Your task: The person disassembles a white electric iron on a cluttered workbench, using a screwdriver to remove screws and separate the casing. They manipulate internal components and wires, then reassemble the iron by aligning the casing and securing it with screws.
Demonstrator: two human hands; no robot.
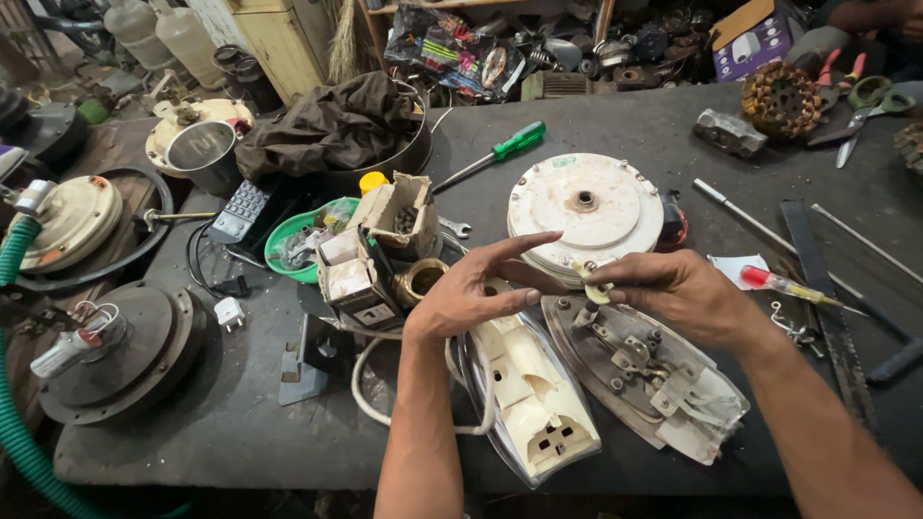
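Observation:
My right hand (673, 288) pinches a small cream-coloured part (594, 286) between thumb and fingertips, just above a metal iron soleplate (635, 370) with its brackets and terminals exposed. My left hand (476, 288) hovers beside it with fingers spread, its fingertips close to the small part, holding nothing. Under my left hand lies the cream plastic iron body (534, 399), upturned, with a white cord (370, 384) looping from it. A round white fan motor housing (586, 211) sits just beyond both hands.
A green-handled screwdriver (500, 154), a red-handled tester screwdriver (784, 285), metal rods (760, 226) and scissors (860, 125) lie on the dark bench. Small cardboard boxes (370, 255), a green bowl (288, 259), a dark cloth (332, 125) and round motor housings (125, 351) crowd the left. A green hose (19, 423) runs down the left edge.

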